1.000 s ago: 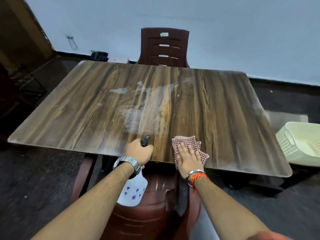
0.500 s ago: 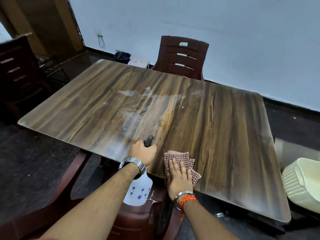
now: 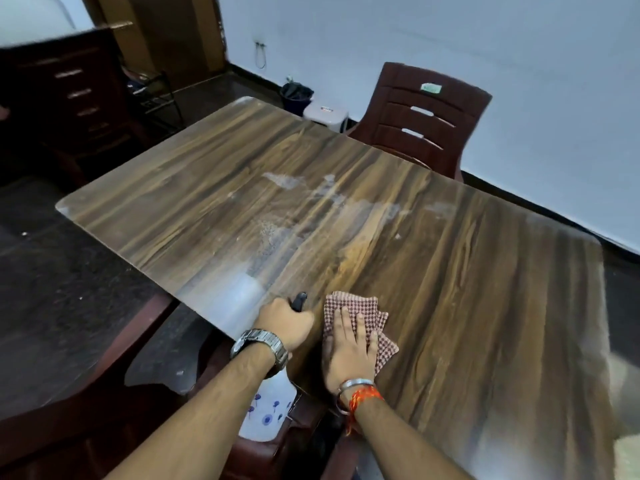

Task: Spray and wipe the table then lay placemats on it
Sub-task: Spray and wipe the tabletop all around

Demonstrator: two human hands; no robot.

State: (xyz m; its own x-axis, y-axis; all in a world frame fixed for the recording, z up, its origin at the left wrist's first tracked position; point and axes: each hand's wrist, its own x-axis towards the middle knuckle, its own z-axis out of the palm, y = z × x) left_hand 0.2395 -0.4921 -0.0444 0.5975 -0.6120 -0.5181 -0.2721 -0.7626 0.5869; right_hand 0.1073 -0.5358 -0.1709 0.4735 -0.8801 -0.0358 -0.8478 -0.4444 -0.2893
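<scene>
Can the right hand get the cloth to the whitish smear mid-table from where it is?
Probably yes: the right hand lies flat on the cloth at the near edge, and only bare table lies between it and the smear. It may take a lean.

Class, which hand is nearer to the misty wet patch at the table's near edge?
Left. The left hand, gripping the spray bottle, sits just right of the patch; the right hand lies farther right, on the cloth.
</scene>
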